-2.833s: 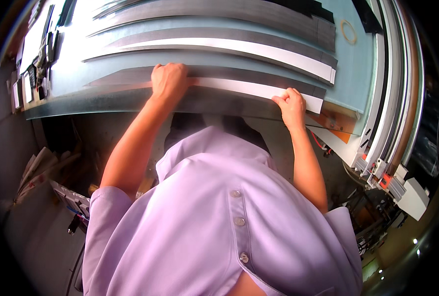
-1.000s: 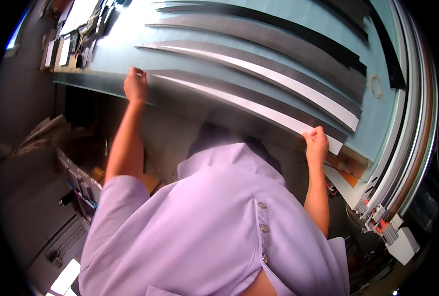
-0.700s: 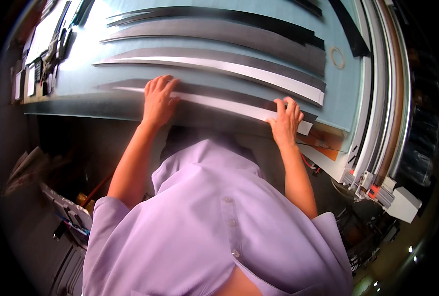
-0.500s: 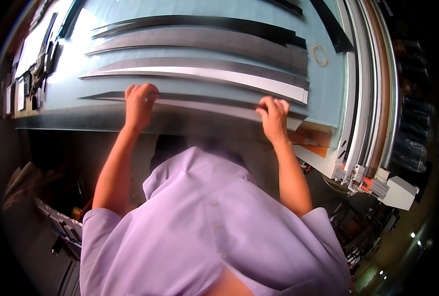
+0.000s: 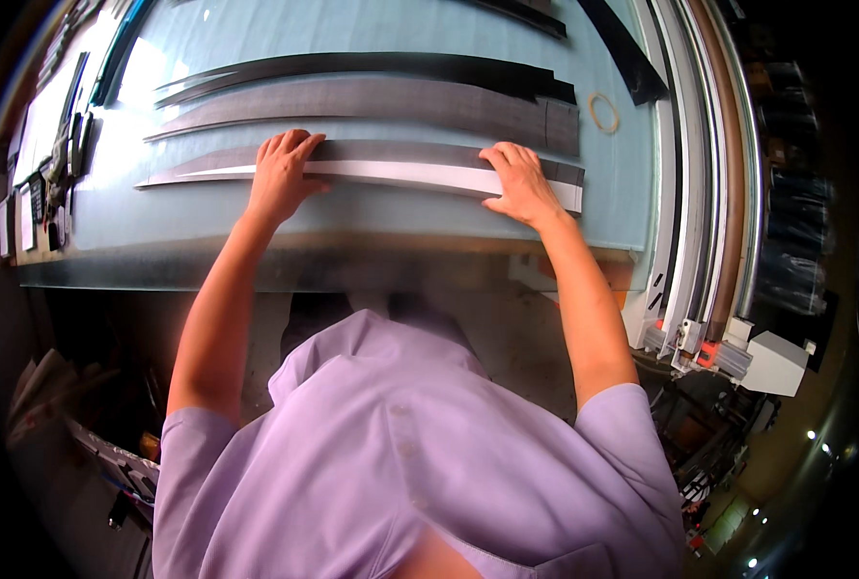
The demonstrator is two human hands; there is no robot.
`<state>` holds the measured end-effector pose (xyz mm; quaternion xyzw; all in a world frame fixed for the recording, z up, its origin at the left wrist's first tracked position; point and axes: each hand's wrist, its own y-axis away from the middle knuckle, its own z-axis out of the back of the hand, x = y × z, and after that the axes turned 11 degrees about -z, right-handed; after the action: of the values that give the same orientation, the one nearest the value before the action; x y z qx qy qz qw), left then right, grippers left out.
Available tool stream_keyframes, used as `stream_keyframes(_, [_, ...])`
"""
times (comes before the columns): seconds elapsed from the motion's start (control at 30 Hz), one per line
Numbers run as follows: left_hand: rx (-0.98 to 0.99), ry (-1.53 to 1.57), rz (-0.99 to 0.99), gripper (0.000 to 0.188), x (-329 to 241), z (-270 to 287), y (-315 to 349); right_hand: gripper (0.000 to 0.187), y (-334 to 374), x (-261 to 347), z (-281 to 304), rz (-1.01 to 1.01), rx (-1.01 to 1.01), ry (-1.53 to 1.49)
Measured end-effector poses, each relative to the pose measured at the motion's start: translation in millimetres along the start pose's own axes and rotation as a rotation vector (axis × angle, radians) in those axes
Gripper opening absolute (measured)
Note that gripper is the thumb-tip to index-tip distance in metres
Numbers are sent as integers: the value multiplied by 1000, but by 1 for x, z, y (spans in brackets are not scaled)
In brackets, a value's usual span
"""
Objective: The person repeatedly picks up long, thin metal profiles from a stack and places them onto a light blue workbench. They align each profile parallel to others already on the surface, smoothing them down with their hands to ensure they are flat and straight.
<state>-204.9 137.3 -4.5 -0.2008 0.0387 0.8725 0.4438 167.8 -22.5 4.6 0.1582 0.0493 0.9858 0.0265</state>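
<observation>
A long, thin grey strip with a white lengthwise band (image 5: pixel 401 172) lies across the table, pointed at its left end and square at its right. My left hand (image 5: pixel 283 172) rests on its left part, fingers at the far edge and thumb stretched apart near the near edge. Toward the right end, my right hand (image 5: pixel 522 183) spans the strip the same way, thumb and fingers apart. Whether one or two layers lie under my hands I cannot tell. Behind it lie a wider grey strip (image 5: pixel 372 106) and a black strip (image 5: pixel 381 64).
The light blue tabletop (image 5: pixel 352 212) ends at a dark front edge close to me. A tan ring (image 5: pixel 603 113) and a black strip (image 5: pixel 623 53) lie at the right, beside metal rails (image 5: pixel 676 154). Small tools (image 5: pixel 63 183) line the left side.
My hands have moved forward from the table's front edge to the white-banded strip. The separate grey strip they held there no longer shows apart. Both hands have opened.
</observation>
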Motion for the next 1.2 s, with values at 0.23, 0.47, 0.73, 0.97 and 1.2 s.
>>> stream_keyframes(0.23, [-19, 12, -4, 76, -9, 7, -11, 33, -25, -2, 19, -101, -129, -191])
stream_keyframes(0.47, [-83, -218, 22, 61, 15, -28, -50, 16, -61, -42, 3, -111, -190, 81])
stream_keyframes(0.73, [-76, -183, -8, 59, 21, -24, -57, 11, -63, -46, 21, 114, -317, 16])
stream_keyframes(0.97, [-194, -194, -310, 37, 1, 12, -56, 17, -9, -11, 47, 246, -609, 27])
stream_keyframes(1.2, [-146, -143, -368, 45, -49, 0, 74, 15, 71, 8, 20, 182, -313, -249])
